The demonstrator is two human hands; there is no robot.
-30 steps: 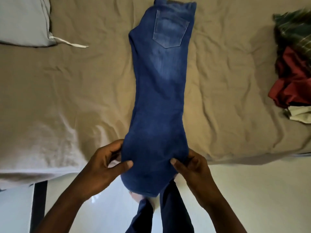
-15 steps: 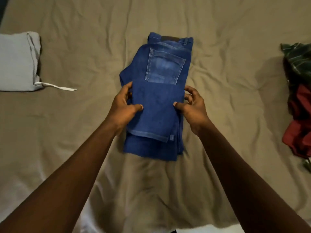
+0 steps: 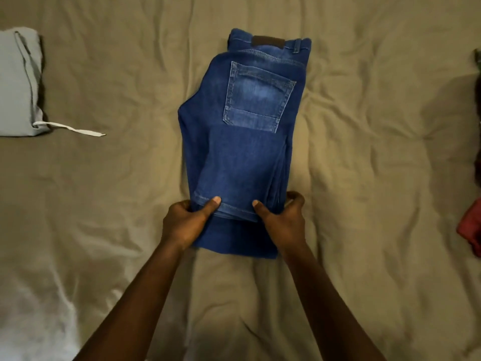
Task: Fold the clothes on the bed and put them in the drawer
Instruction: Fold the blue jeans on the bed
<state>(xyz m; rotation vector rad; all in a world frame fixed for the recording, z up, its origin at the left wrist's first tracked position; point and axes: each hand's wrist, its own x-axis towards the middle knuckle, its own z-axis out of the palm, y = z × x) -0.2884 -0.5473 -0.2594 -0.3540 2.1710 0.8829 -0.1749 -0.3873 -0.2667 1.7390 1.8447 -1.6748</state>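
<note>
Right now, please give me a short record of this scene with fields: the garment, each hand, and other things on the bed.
garment: blue jeans, folded, back pocket up, on the bed sheet
left hand: pinches the near hem, thumb on top
right hand: pinches the same hem, thumb on top
far left: folded grey garment with white drawstring
far right: red garment, partly out of view

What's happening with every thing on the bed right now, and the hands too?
jeans: folded, pocket side up, lying on the sheet.
left hand: pinches the jeans' near hem.
right hand: pinches the same hem.
grey garment: folded, white drawstring trailing out.
red cloth: crumpled, at the right edge.
sheet: wrinkled.
</note>
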